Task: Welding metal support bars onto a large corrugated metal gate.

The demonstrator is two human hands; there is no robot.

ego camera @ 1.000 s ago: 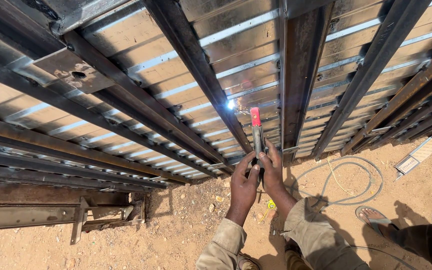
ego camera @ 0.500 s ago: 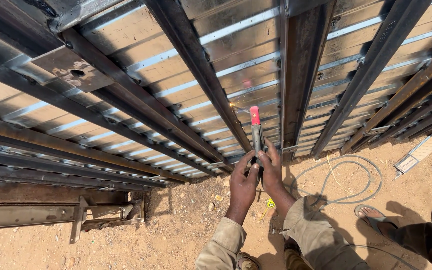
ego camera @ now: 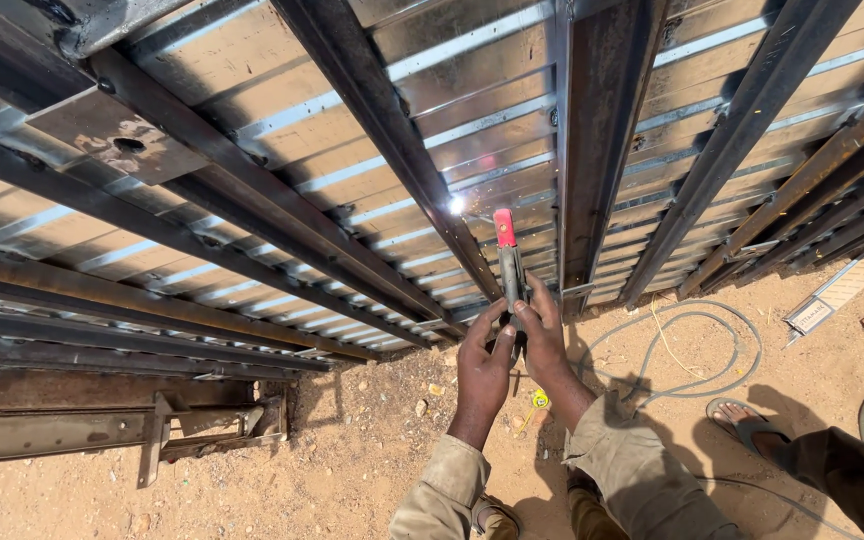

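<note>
The welding electrode holder (ego camera: pixel 508 262) shows a red tip over a dull grey body, and just left of that tip sits a small white-blue spark (ego camera: pixel 457 204) against the corrugated metal sheet (ego camera: pixel 452 110), which runs in silver-grey and tan stripes (brightest where the sun hits the ridges). Dark brown, rust-streaked steel bars (ego camera: pixel 602 130) cross the sheet, and both sleeves (ego camera: pixel 632 470) are khaki. The sandy ground (ego camera: pixel 332 450) is pale orange-tan with scattered pebbles, a grey cable (ego camera: pixel 712 330) looped on it at the right beside a thin yellow wire (ego camera: pixel 667 345).
</note>
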